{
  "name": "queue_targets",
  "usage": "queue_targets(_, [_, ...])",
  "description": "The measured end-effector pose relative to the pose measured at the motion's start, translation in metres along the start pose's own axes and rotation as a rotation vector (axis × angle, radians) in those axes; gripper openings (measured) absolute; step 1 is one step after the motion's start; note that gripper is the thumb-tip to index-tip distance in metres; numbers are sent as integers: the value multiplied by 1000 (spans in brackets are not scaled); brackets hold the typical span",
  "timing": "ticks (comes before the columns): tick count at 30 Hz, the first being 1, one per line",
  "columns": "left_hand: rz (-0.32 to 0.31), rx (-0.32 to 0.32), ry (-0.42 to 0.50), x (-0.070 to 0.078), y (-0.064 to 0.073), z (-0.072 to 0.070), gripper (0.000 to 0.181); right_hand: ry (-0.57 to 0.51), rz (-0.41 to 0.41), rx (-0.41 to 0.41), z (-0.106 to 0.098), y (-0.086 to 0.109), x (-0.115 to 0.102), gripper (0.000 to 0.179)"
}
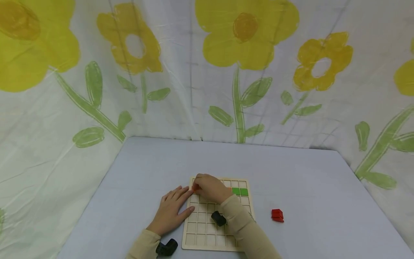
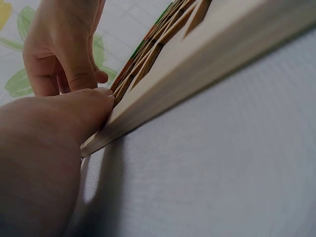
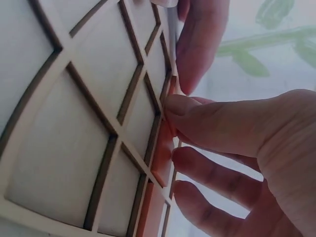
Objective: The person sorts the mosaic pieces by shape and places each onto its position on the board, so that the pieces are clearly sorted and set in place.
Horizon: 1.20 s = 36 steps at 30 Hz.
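Observation:
A wooden grid board (image 1: 201,239) lies on the table, its square cells divided by thin raised strips. My left hand (image 1: 171,211) rests along its left edge with fairly straight fingers, the thumb touching the rim. Over the upper left of the board reaches my right hand (image 1: 210,187), thumb and index finger pinching a small orange tile (image 3: 172,88) at a cell near the edge. Other orange tiles (image 3: 162,155) sit in neighbouring cells, partly hidden by that hand in the head view. Two green tiles (image 1: 240,191) fill the right end of the same row.
A small pile of red tiles (image 1: 277,215) lies on the white table (image 1: 310,187), right of the board. Black wrist devices (image 1: 167,247) sit at both sleeves. Behind the table hangs a white curtain (image 1: 178,118) with yellow flowers.

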<state>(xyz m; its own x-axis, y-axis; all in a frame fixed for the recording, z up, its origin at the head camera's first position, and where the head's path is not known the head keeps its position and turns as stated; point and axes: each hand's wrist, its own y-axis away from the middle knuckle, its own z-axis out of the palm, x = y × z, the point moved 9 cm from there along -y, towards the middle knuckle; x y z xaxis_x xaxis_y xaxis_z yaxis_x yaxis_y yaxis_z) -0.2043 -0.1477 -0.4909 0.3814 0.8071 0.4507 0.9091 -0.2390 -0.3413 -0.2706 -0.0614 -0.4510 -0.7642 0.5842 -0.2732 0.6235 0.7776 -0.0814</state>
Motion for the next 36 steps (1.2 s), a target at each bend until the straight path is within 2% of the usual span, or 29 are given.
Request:
queue_targets(6, [-7,-18,-5,0,1,4,53,16,-1,12,0,6,3,9])
queue_targets(10, [-21,-30,1,0,1,4,53,43,13,22,-15,23,10,16])
queue_targets(16, [-29,-34,-15,0,-1,3,52,11,143,1,-49,73,36,23])
queue_targets(21, [-37,-45,-23,-3,-2,3,54,56,238,49,-76,126,60,24])
queue_targets(24, [-33,-48,-22,-3,-3,3,54,87,326,54,-87,157,76,25])
queue_targets(27, [-31,-48,-24,-2,-3,2,54,78,419,23,-91,183,93,26])
queue_targets(30, [-31,-42,-15,-2,-4,1,54,60,462,12,-92,200,105,28])
queue_targets(36, [-24,-26,-6,-1,-2,2,54,29,492,-15,-84,215,115,28])
